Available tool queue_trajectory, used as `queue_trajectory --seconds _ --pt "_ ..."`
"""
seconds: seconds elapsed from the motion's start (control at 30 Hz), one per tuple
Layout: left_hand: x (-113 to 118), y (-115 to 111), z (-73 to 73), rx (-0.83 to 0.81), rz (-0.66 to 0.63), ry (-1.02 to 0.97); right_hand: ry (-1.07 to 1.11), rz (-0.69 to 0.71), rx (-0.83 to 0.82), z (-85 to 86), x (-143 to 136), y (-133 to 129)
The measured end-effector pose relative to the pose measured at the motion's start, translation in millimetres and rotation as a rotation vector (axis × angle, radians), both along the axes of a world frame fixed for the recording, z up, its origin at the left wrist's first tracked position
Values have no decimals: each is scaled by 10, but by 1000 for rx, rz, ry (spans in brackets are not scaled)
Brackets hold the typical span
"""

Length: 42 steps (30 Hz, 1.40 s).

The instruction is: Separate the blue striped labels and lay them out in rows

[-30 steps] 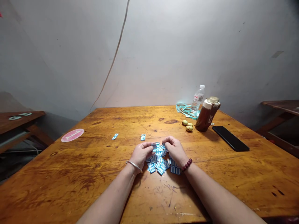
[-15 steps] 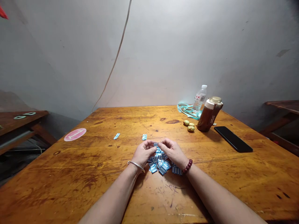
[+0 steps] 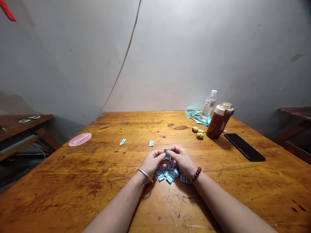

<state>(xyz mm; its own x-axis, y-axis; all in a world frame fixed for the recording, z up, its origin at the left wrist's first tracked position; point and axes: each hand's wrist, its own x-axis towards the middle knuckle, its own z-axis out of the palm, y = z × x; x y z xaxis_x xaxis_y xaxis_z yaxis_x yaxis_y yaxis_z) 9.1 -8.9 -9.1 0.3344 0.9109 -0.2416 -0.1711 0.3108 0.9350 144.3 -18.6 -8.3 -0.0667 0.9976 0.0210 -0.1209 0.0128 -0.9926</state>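
My left hand (image 3: 153,162) and my right hand (image 3: 182,160) meet near the middle of the table, fingertips nearly touching. Thumbs and fingers of both pinch a small blue-and-white card-like piece (image 3: 167,158), partly covered by the fingers. Just beneath and in front of the hands lies a loose pile of similar pieces (image 3: 170,174), some hidden by the hands. More of these pieces (image 3: 184,178) lie beside my right wrist. Farther back, one narrow blue-and-white piece (image 3: 122,141) lies to the left, and another little piece or stack (image 3: 151,143) lies beyond my left hand.
On the wooden table (image 3: 97,191), a pink disc (image 3: 80,139) lies at left. To the right are three small potato-like things (image 3: 200,135), a brown tumbler (image 3: 217,124), a water bottle (image 3: 209,105), a teal lanyard (image 3: 193,116) and a black phone (image 3: 245,147). A wall stands behind.
The piece between my fingertips has tilted and shows a darker face. My hands have come slightly closer together and lower. The whole view has shifted a little.
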Motion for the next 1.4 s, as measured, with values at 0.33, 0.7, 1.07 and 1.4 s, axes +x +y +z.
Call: queue_trajectory --seconds 0.33,0.7,1.07,1.4 --pt "-35 29 9 64 4 43 -91 -22 49 32 29 -13" --pt "11 -24 2 254 -40 108 -168 -103 167 -31 -31 -21" --pt "-6 -18 51 176 -38 146 -273 -69 212 -15 3 -15" --pt "-37 13 15 292 24 209 -280 -76 212 -33 -6 -13"
